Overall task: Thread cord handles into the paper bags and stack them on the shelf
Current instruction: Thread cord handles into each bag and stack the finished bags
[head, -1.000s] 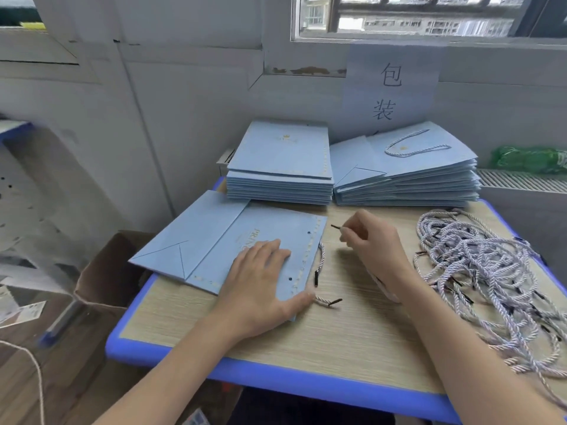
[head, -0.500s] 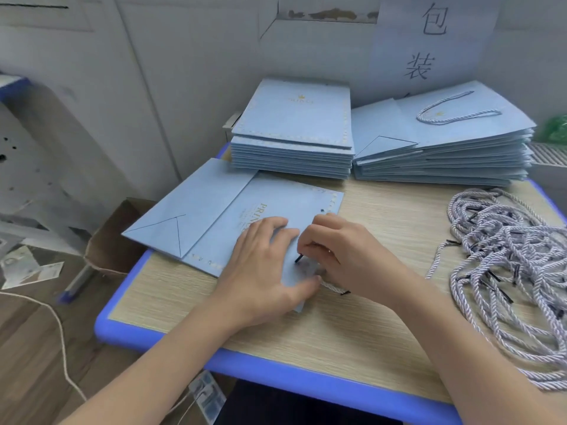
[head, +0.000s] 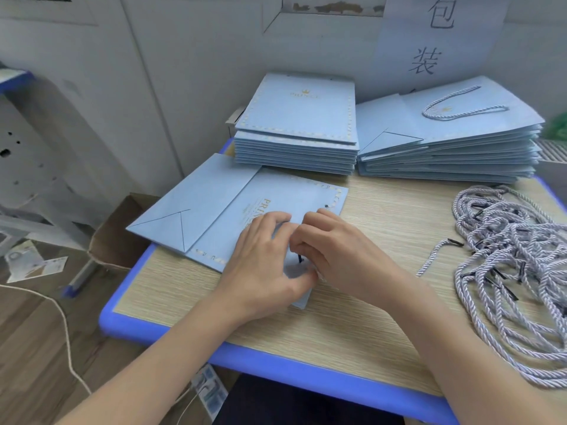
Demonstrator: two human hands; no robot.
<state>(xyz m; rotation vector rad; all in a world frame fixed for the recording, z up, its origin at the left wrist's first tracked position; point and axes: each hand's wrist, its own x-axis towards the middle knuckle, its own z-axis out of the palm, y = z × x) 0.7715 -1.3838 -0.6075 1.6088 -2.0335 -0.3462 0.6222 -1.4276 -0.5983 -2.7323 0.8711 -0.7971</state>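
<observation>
A flat light-blue paper bag point(head: 214, 216) lies on the wooden table point(head: 383, 326), its top edge toward me. My left hand point(head: 264, 265) lies on the bag near that edge, fingers curled and thumb at the paper's rim. My right hand point(head: 334, 256) is beside it, pinching a cord handle whose black tip point(head: 299, 258) pokes at a hole in the bag. Most of that cord is hidden under my hands. A pile of loose white twisted cords point(head: 515, 265) lies at the right.
Two stacks of blue bags stand at the back: one without handles point(head: 297, 127) and one with a cord handle on top point(head: 454, 139). A cardboard box point(head: 122, 237) sits on the floor at the left. The table has a blue rim point(head: 276, 363).
My right hand came from mid-table to the bag's top edge with the cord tip. My left hand's fingers curled up from flat. The camera moved closer and lower.
</observation>
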